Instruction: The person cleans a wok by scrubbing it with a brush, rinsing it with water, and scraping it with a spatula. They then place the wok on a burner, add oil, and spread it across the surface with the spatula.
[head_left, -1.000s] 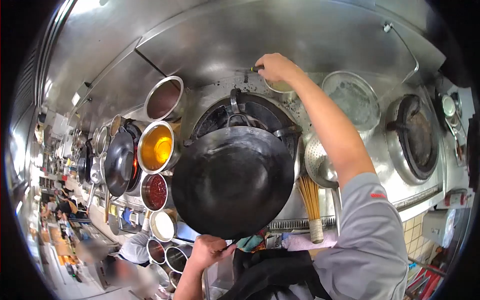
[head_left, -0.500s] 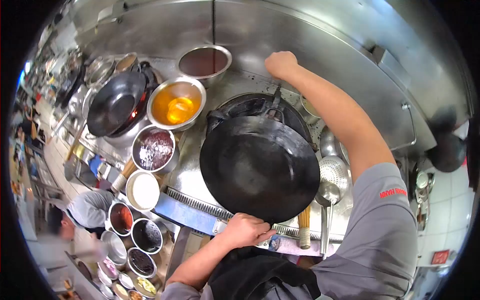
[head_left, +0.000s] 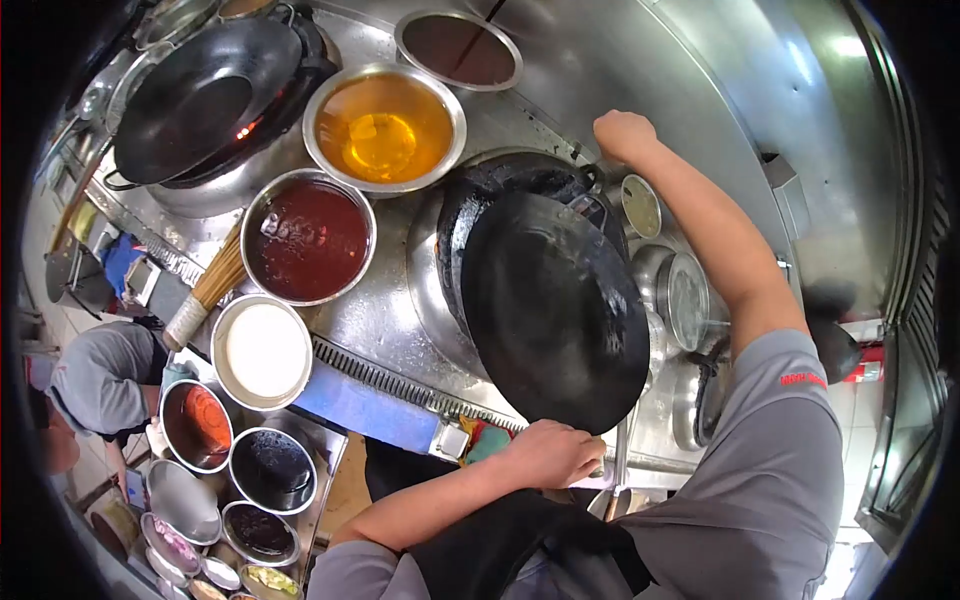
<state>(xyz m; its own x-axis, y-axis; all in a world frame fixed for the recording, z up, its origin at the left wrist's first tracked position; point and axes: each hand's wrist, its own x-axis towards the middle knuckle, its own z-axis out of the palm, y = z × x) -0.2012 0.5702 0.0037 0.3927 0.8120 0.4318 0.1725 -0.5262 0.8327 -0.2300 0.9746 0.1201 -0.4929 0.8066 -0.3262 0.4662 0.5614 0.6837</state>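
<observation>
A black wok (head_left: 555,310) sits tilted over the burner ring (head_left: 455,225), its right side lower and its inside bare. My left hand (head_left: 550,455) is closed at the wok's near edge, fingers wrapped where its handle would be. Stretched to the back by the steel wall, my right hand (head_left: 625,135) is a closed fist; whatever it grips, if anything, is hidden. A small round container (head_left: 641,206) stands just below that hand.
To the left are bowls of yellow oil (head_left: 383,130), red sauce (head_left: 310,238) and white powder or liquid (head_left: 262,352). A bamboo brush (head_left: 210,290) leans by them. Another wok (head_left: 210,100) sits over a glowing burner. A person in grey (head_left: 105,375) bends at lower left.
The wok has tipped and shifted right, uncovering more of the burner. My left hand moved right with it. My right hand stays a fist by the wall; the camera view has turned.
</observation>
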